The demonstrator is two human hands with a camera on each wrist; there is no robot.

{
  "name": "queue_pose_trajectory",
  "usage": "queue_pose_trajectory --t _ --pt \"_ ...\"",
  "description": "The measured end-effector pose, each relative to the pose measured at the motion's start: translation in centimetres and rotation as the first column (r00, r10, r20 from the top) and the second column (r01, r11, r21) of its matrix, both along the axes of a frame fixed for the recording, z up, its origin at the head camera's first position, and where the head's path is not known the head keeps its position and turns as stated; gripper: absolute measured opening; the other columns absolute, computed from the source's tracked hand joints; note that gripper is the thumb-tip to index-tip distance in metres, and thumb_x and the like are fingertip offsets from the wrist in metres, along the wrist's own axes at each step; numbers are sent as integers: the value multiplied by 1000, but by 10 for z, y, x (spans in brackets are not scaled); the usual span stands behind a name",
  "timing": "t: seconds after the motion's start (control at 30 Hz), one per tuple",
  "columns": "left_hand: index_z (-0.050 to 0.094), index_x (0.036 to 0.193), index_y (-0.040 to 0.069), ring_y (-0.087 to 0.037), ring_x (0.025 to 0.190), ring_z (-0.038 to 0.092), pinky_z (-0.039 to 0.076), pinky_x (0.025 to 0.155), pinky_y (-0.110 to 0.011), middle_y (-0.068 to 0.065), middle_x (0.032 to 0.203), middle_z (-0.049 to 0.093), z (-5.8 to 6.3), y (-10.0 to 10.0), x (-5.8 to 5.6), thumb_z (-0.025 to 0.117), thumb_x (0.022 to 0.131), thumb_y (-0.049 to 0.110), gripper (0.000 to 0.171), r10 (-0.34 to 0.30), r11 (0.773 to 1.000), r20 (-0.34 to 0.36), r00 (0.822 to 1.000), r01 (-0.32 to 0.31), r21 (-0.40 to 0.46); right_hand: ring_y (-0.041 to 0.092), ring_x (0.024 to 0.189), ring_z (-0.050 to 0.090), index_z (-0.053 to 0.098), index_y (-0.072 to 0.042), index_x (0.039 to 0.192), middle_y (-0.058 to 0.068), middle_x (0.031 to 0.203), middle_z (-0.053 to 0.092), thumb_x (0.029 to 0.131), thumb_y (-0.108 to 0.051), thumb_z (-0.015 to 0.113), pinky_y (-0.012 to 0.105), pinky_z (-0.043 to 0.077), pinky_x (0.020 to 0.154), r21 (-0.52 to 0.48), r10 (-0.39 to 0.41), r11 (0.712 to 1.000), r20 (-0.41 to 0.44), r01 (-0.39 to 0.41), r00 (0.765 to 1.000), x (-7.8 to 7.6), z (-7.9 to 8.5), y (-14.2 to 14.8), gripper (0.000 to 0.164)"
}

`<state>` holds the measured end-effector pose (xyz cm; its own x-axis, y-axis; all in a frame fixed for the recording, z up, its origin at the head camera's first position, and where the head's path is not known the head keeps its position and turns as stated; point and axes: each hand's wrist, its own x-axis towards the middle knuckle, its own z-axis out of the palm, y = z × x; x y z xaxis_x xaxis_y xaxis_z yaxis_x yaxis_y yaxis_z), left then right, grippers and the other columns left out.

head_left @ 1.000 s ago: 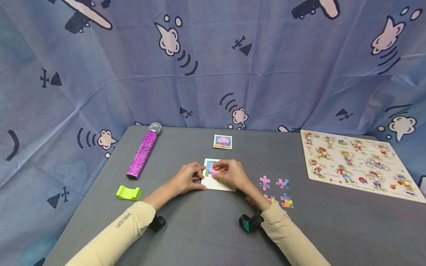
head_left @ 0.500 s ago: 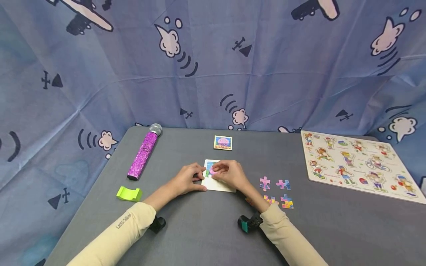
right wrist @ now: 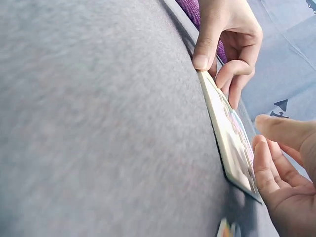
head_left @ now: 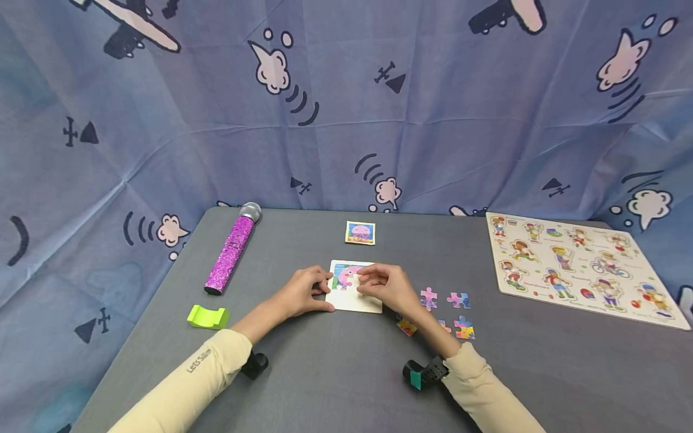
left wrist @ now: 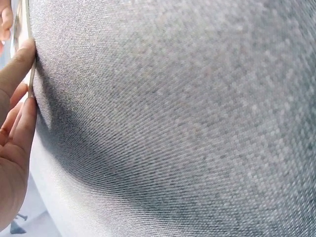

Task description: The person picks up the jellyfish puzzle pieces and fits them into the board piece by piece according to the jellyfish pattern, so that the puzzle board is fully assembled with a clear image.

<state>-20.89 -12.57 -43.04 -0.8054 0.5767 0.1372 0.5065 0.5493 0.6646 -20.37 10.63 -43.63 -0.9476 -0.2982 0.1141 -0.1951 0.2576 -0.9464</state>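
Observation:
A white puzzle tray (head_left: 352, 302) lies on the table in front of me, its upper part filled with joined pieces (head_left: 344, 275) showing a pink figure on blue and green. My left hand (head_left: 301, 293) holds the tray's left edge, thumb near the closest corner; the left wrist view shows those fingertips (left wrist: 28, 48) on the rim. Over the tray's right side hovers my right hand (head_left: 391, 290), thumb and fingers slightly apart with nothing visible between them, as the right wrist view shows. Several loose jigsaw pieces (head_left: 464, 328) lie right of the tray, some partly behind the right forearm.
A small picture card (head_left: 360, 233) of a pink figure lies beyond the tray. On the left are a glittery purple microphone (head_left: 230, 255) and a lime-green curved block (head_left: 208, 317). A wooden picture board (head_left: 585, 270) covers the far right. Patterned blue cloth (head_left: 346, 108) hangs behind the table.
My right hand has let go of a pink piece, which now sits among the joined pieces, and has drawn back to the right. The left hand has stayed on the tray's edge.

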Motion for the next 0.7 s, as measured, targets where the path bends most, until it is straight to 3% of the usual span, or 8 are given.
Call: queue_pose_trajectory --t 0.37,0.7 --pt "59 74 3 -29 105 61 54 80 -21 -19 113 61 -2 -1 -1 87 69 13 31 -19 1000 -40 999 19 2 13 78 64 65 9 109 21 95 68 81 2 73 18 54 69 4 -41 999 -6 41 999 14 0 34 29" --pt "60 74 4 -27 101 62 54 80 -21 -18 111 62 0 -1 -1 88 68 14 30 -22 1000 -67 998 22 -14 10 78 64 64 10 108 22 96 68 80 4 73 16 53 70 57 -89 994 -98 95 991 22 0 64 30"
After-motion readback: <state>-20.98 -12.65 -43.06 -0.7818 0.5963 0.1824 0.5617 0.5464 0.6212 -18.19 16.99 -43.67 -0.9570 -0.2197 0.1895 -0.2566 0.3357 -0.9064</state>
